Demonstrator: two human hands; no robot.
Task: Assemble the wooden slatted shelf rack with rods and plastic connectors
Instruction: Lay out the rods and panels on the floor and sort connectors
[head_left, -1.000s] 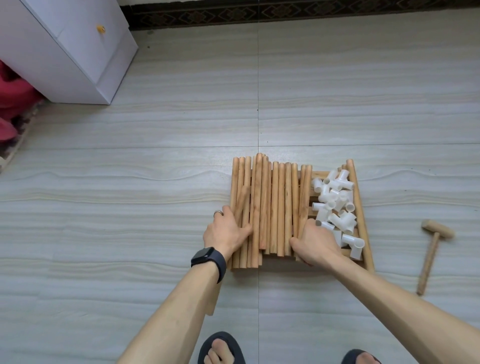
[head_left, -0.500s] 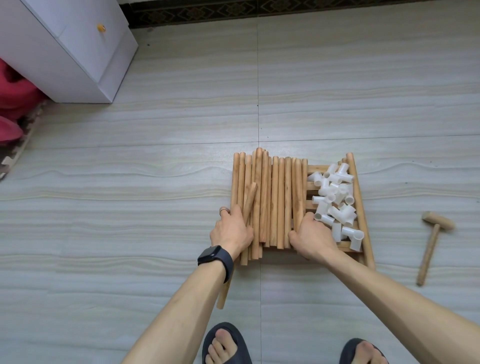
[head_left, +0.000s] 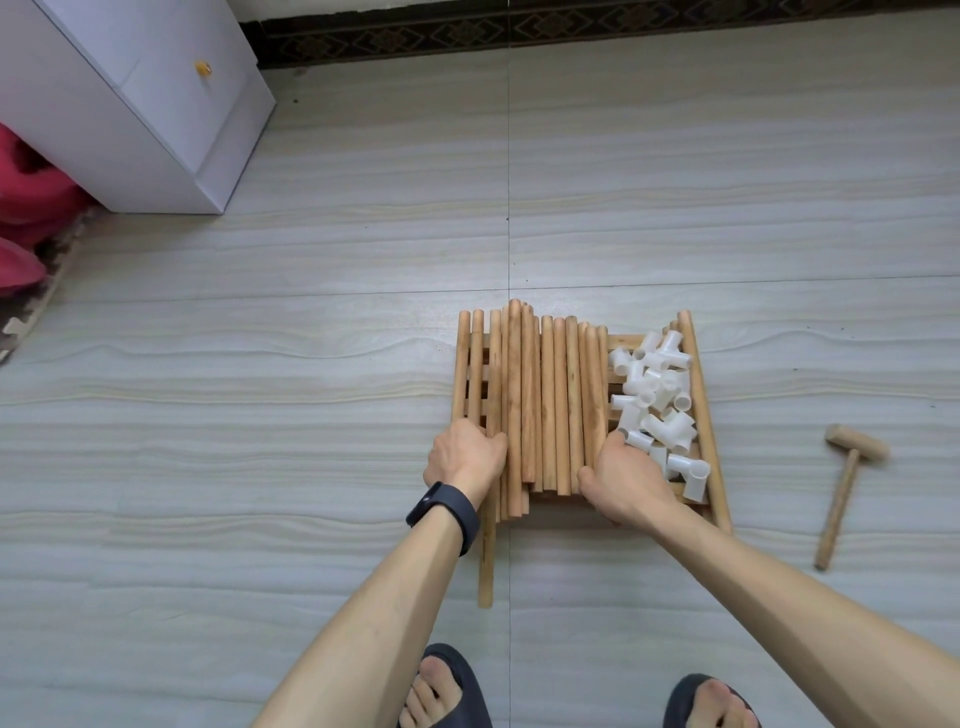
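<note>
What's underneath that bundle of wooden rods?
A wooden slatted panel: its crosspieces show at the left edge of the wooden rods and beneath the white plastic connectors. The rods cover its middle, so whether more panels are stacked there can't be seen.

Centre frame, the rods (head_left: 561, 405) are showing bare matt wood with fine grain; the connectors (head_left: 657, 405) beside them are gleaming as smooth white plastic. At right, the mallet (head_left: 852, 467) is showing pale unfinished wood. The floor tiles (head_left: 260, 467) are shining faintly, and the cabinet (head_left: 130, 104), upper left, is showing a smooth white finish.
</note>
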